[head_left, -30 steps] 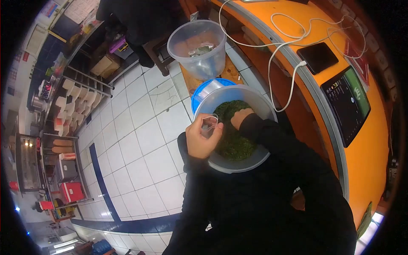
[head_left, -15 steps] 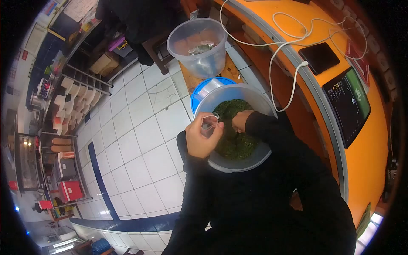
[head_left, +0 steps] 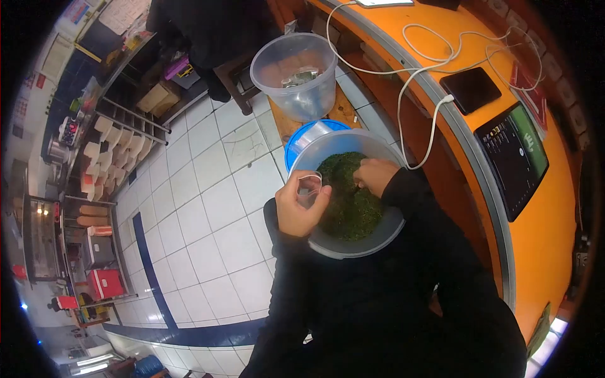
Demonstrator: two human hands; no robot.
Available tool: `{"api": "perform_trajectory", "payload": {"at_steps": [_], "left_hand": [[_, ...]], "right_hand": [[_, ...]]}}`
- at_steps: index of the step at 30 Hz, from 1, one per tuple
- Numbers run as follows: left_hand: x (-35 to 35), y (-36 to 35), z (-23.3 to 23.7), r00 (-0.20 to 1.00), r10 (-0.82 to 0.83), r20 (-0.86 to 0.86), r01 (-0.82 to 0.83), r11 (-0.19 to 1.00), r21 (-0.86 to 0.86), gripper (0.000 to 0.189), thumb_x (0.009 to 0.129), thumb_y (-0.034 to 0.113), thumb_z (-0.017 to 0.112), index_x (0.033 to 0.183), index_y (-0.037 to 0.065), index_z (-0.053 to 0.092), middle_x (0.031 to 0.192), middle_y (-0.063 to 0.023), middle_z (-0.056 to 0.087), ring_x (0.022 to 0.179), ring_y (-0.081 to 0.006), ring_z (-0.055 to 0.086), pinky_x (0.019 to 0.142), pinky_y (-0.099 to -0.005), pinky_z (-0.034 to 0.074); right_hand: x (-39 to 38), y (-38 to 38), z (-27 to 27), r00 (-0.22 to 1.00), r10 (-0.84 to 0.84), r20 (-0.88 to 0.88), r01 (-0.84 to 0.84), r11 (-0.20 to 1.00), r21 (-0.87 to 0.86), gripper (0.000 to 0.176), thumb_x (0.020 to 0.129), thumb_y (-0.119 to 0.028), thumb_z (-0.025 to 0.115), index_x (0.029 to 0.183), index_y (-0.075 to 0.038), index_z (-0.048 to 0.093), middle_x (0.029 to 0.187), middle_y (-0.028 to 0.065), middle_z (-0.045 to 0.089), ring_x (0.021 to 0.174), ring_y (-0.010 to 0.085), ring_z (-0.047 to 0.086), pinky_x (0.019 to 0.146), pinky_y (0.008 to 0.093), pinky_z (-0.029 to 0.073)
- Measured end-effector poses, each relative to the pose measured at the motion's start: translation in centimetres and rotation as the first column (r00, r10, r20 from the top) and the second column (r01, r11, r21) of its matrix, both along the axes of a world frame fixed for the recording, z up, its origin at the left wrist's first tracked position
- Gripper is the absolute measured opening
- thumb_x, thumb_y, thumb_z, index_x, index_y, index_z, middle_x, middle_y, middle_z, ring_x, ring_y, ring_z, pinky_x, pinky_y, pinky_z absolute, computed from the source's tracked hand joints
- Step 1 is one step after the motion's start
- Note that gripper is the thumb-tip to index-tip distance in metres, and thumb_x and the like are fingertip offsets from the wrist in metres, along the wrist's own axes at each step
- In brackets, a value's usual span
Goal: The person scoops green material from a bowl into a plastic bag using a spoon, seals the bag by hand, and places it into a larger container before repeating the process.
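My left hand [head_left: 301,208] is closed round a small clear plastic bag [head_left: 309,184], its round mouth open and facing up. It is over the left rim of a translucent plastic tub [head_left: 384,150]. Chopped dark green leaves [head_left: 356,217] lie inside this tub. My right hand [head_left: 376,176] reaches in over the tub's right side, its fingers curled down at the leaves. Whatever those fingers hold is hidden or too small to make out.
Beyond the tub stand a blue lid [head_left: 295,146] and a second clear bucket [head_left: 293,63] with shiny packets [head_left: 300,77] in it. At right, an orange counter [head_left: 542,252] carries a tablet [head_left: 513,157], a black phone-like device [head_left: 471,90] and white cables. A person in dark clothes [head_left: 208,31] is at the far end.
My right hand has shifted slightly right within the tub, its fingers showing more. My left hand keeps its hold on the bag in nearly the same spot.
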State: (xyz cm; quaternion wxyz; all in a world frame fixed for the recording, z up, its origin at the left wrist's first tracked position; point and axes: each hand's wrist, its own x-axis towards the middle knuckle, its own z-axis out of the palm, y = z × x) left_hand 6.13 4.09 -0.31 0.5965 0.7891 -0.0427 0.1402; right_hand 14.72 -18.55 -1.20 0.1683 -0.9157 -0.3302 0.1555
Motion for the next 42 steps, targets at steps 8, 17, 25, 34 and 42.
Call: {"api": "perform_trajectory", "payload": {"at_steps": [8, 17, 25, 34, 42], "left_hand": [[0.0, 0.4, -0.4, 1.000, -0.006, 0.008, 0.006, 1.000, 0.006, 0.029, 0.089, 0.023, 0.080, 0.103, 0.000, 0.067, 0.091, -0.0062, 0.069, 0.088, -0.0150, 0.064, 0.083, -0.0305, 0.050], [0.0, 0.5, -0.7, 0.998, -0.014, 0.055, 0.014, 1.000, 0.001, 0.030, 0.090, 0.026, 0.077, 0.102, 0.000, 0.067, 0.091, -0.0060, 0.068, 0.086, -0.0153, 0.063, 0.083, -0.0309, 0.050], [0.1, 0.7, -1.2, 0.998, -0.034, 0.058, 0.036, 0.999, -0.036, 0.034, 0.090, 0.028, 0.077, 0.102, -0.001, 0.066, 0.089, -0.0077, 0.068, 0.083, -0.0150, 0.065, 0.079, -0.0305, 0.051], [-3.1, 3.7, 4.8, 0.993, -0.113, -0.019, 0.114, 0.967, 0.229, 0.029, 0.084, 0.019, 0.083, 0.100, 0.000, 0.067, 0.086, -0.0077, 0.072, 0.080, -0.0156, 0.070, 0.075, -0.0292, 0.054], [-2.4, 3.4, 4.3, 0.992, -0.100, -0.081, 0.125, 0.890, 0.438, 0.032, 0.079, 0.019, 0.088, 0.095, 0.001, 0.067, 0.075, -0.0084, 0.070, 0.069, -0.0150, 0.069, 0.067, -0.0292, 0.055]], "right_hand": [[0.7, -0.9, -0.2, 0.998, 0.000, -0.057, 0.003, 0.999, 0.055, 0.013, 0.094, -0.011, 0.071, 0.104, -0.006, 0.077, 0.104, 0.0153, 0.070, 0.105, 0.0373, 0.068, 0.090, 0.0482, 0.053], [0.5, -1.0, 0.8, 0.993, 0.003, -0.119, -0.002, 1.000, 0.009, 0.013, 0.095, -0.013, 0.072, 0.105, -0.007, 0.077, 0.103, 0.0153, 0.069, 0.106, 0.0366, 0.067, 0.092, 0.0475, 0.052], [0.4, -1.4, 1.6, 0.991, 0.012, -0.132, -0.004, 0.998, 0.066, 0.014, 0.096, -0.014, 0.071, 0.107, -0.007, 0.077, 0.102, 0.0142, 0.068, 0.106, 0.0358, 0.066, 0.093, 0.0473, 0.051], [0.1, -2.9, 6.4, 1.000, -0.012, 0.015, 0.007, 0.953, 0.304, 0.014, 0.096, -0.011, 0.070, 0.107, -0.003, 0.074, 0.100, 0.0155, 0.066, 0.101, 0.0359, 0.066, 0.088, 0.0471, 0.051], [-1.5, -3.7, 13.0, 0.987, -0.080, 0.143, 0.025, 0.935, 0.354, 0.012, 0.098, -0.005, 0.066, 0.106, -0.001, 0.073, 0.102, 0.0160, 0.065, 0.097, 0.0342, 0.066, 0.085, 0.0444, 0.053]]}}
